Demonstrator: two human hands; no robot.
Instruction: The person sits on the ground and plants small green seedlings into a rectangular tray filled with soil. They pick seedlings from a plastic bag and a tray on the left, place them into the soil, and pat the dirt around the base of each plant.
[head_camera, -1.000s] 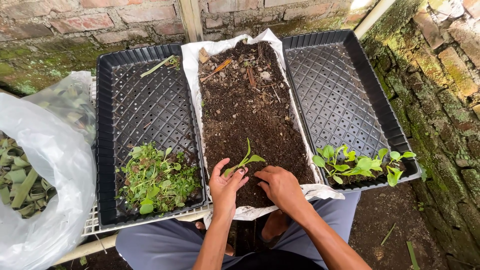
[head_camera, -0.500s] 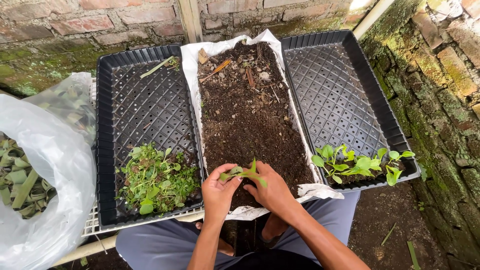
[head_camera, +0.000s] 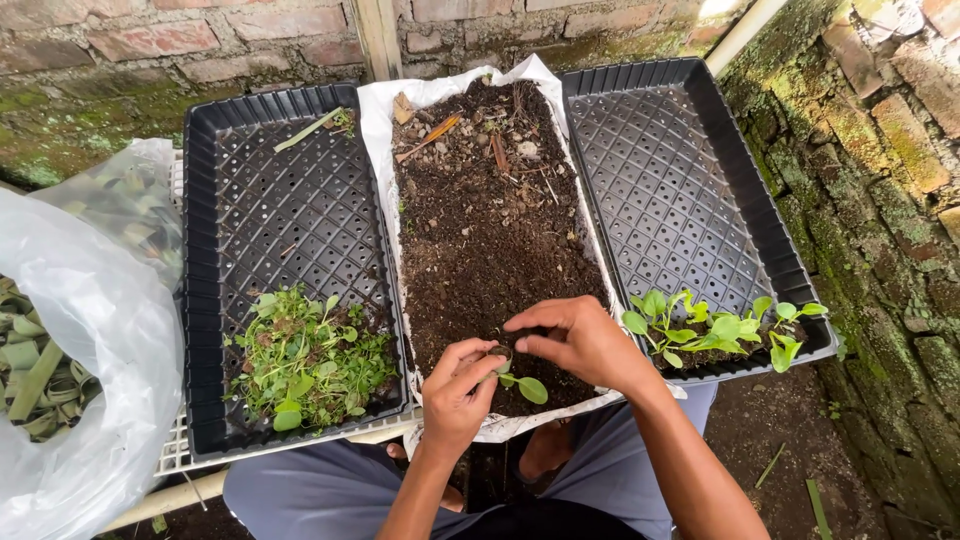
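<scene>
Between both hands, a green seedling (head_camera: 522, 384) sits over the soil bed (head_camera: 480, 230). Left hand (head_camera: 457, 390) pinches its stem; right hand (head_camera: 577, 340) pinches beside it. Black trays (head_camera: 300, 210) flank the soil.

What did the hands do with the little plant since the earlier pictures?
Both hands, left hand and right hand, drew closer together and lowered the seedling from upright to leaning over the soil. The two black trays and the plastic bag stayed put.
</scene>
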